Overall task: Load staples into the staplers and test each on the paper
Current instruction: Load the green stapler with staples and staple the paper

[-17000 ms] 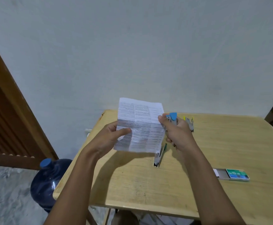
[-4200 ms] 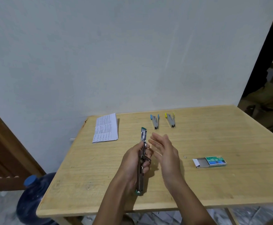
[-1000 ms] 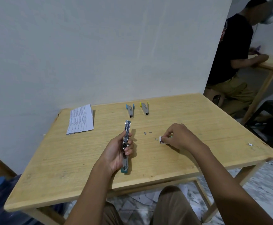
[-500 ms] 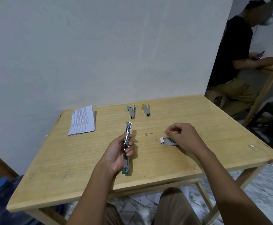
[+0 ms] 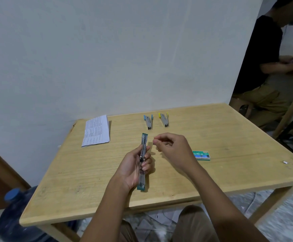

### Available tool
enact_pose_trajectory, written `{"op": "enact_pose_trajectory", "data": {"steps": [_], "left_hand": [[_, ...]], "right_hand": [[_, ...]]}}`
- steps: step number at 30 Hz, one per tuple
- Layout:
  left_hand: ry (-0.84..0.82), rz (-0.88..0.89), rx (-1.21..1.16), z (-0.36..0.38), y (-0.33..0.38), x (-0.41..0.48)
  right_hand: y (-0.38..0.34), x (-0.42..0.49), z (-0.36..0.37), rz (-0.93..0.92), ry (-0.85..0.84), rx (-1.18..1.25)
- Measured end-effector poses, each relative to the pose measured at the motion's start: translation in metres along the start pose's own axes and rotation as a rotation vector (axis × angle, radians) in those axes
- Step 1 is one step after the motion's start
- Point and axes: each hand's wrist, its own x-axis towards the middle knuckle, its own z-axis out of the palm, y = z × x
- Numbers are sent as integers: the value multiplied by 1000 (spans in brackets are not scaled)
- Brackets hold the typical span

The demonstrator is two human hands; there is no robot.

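My left hand (image 5: 135,167) grips a green-ended stapler (image 5: 143,159) that is swung fully open and lies lengthwise over the wooden table (image 5: 229,137). My right hand (image 5: 172,147) hovers just right of the stapler's far end, thumb and fingertips pinched together; whatever they hold is too small to make out. The green staple box (image 5: 201,155) lies on the table to the right of that hand. A blue-tipped stapler (image 5: 148,121) and a yellow-tipped stapler (image 5: 164,119) lie side by side near the far edge. The printed paper (image 5: 97,131) lies at the far left.
A blue water jug (image 5: 18,219) stands on the floor left of the table. Another person (image 5: 264,67) sits at a second table to the right. A small white scrap (image 5: 285,162) lies by the table's right edge. A wall runs behind the table.
My right hand has left the staple box and moved left toward the open stapler, fingertips pinched. My left hand keeps its grip on the stapler.
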Motion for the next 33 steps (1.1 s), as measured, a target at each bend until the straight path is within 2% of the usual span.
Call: {"op": "enact_pose_trajectory", "data": {"steps": [5, 12, 33], "left_hand": [[-11, -29, 83, -4, 1, 2], [-15, -27, 112, -7, 2, 4], [59, 30, 85, 2, 0, -1]], "right_hand": [[5, 0, 23, -12, 32, 102], [16, 1, 35, -213, 88, -119], [26, 2, 38, -298, 95, -319]]}}
